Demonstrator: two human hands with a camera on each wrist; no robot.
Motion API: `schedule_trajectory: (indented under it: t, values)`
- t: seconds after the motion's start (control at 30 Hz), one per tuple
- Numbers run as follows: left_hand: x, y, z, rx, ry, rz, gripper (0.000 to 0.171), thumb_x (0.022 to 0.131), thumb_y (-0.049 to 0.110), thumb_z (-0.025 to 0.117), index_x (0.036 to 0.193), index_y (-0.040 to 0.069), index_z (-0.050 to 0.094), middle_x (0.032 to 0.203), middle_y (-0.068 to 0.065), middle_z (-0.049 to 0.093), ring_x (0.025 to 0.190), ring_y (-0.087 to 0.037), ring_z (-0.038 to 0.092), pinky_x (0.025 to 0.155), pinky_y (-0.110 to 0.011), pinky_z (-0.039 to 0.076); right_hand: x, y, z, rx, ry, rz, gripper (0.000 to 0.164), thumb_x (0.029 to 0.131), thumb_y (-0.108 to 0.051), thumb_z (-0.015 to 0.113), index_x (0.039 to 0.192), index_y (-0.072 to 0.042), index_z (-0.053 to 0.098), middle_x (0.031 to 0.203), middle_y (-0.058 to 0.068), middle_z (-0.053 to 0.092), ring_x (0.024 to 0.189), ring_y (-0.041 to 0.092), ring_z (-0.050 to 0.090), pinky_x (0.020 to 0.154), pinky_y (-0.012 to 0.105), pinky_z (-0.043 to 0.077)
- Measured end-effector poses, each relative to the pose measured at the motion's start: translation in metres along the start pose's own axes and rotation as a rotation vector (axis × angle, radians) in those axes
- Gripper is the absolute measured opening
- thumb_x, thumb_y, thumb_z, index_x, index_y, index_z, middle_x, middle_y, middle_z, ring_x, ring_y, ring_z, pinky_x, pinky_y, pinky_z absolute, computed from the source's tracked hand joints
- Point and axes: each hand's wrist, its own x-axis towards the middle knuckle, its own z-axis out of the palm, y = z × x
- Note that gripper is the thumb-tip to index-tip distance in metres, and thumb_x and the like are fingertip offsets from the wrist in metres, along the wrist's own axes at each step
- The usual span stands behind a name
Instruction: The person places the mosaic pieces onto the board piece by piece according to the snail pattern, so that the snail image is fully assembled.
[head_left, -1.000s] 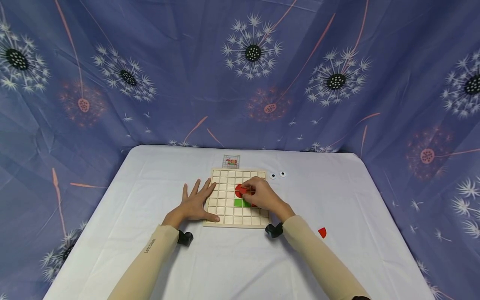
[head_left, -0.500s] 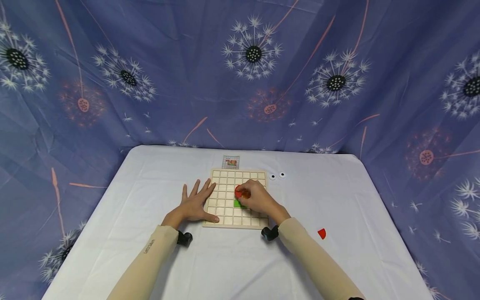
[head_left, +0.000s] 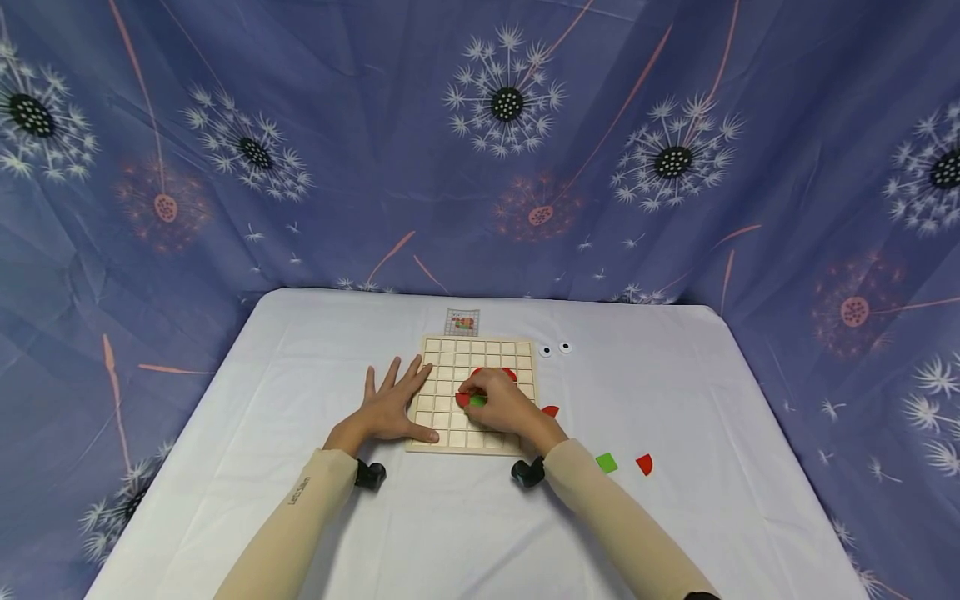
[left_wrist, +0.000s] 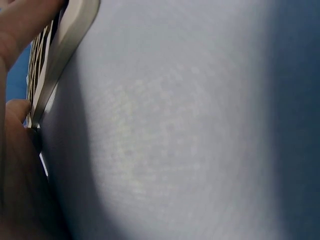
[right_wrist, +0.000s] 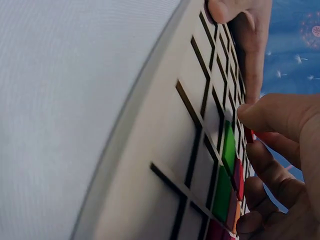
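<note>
My left hand [head_left: 392, 410] lies with fingers spread over the left edge of the wooden grid board [head_left: 450, 440]. My right hand [head_left: 504, 402] is over the board's middle, pinching a red quarter-circle tile [head_left: 462, 400] between thumb and fingers. That tile shows only partly in the right wrist view, where a green tile [right_wrist: 229, 149] sits in the grid beside the thumb. A second green tile [right_wrist: 222, 195] lies nearer, alongside red and orange ones. A red tile [head_left: 510, 374] shows above the right hand, which hides much of the pattern.
Above the board lies a small picture card [head_left: 462, 322]. Two eye discs [head_left: 545, 351] rest at its upper right. Right of the board are a red quarter-circle tile [head_left: 551, 411], a green square tile [head_left: 607, 462] and another red quarter-circle [head_left: 645, 464]. A patterned curtain [head_left: 420, 167] surrounds the white table [head_left: 450, 533].
My right hand has shifted left and slightly nearer across the board. Its forearm has uncovered a green square and a red tile on the right. The left hand stays put.
</note>
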Motion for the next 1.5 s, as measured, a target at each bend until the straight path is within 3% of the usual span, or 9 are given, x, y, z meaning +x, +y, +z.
schedule_trajectory:
  t: [0.57,0.77,1.07,1.27,1.5]
  values:
    - [0.0,0.001,-0.002,-0.003,0.002,0.0,0.13,0.069,0.071,0.084,0.167,0.019,0.015,0.175,-0.007,0.001,0.159,-0.044,-0.007,0.116,-0.075,-0.016,0.002,0.0,0.005,-0.061,-0.019,0.002,0.024,0.088,-0.014,0.076,0.111,-0.012,0.08,0.109,-0.001,0.073,0.104,0.019,0.057,0.099,0.04,0.046]
    - [0.0,0.002,-0.001,0.008,-0.001,-0.004,0.131,0.069,0.073,0.082,0.168,0.021,0.014,0.175,-0.005,0.0,0.16,-0.042,-0.008,0.117,-0.074,-0.016,0.0,-0.002,0.003,-0.063,-0.025,0.014,0.025,0.089,-0.017,0.079,0.113,-0.011,0.079,0.115,0.003,0.072,0.113,0.024,0.057,0.103,0.043,0.047]
    - [-0.002,0.002,-0.001,-0.001,0.006,0.001,0.13,0.069,0.072,0.082,0.167,0.021,0.014,0.175,-0.006,0.001,0.159,-0.043,-0.007,0.116,-0.075,-0.017,-0.002,-0.004,0.003,-0.058,-0.034,0.024,0.026,0.09,-0.016,0.077,0.115,-0.01,0.079,0.114,0.003,0.071,0.112,0.023,0.056,0.101,0.042,0.048]
    - [-0.002,0.001,0.0,-0.007,0.008,0.002,0.131,0.068,0.074,0.082,0.167,0.021,0.015,0.175,-0.007,0.002,0.159,-0.044,-0.006,0.116,-0.075,-0.017,-0.007,-0.003,-0.002,-0.079,-0.031,0.029,0.031,0.091,-0.02,0.075,0.121,-0.011,0.076,0.121,0.004,0.069,0.119,0.024,0.055,0.105,0.044,0.049]
    - [-0.002,0.002,0.002,-0.015,0.018,0.001,0.13,0.068,0.073,0.083,0.167,0.021,0.016,0.175,-0.007,0.003,0.16,-0.043,-0.006,0.117,-0.074,-0.017,-0.016,0.004,-0.013,-0.065,-0.006,-0.005,0.041,0.09,-0.023,0.077,0.129,-0.01,0.07,0.122,0.006,0.067,0.114,0.023,0.058,0.106,0.044,0.048]
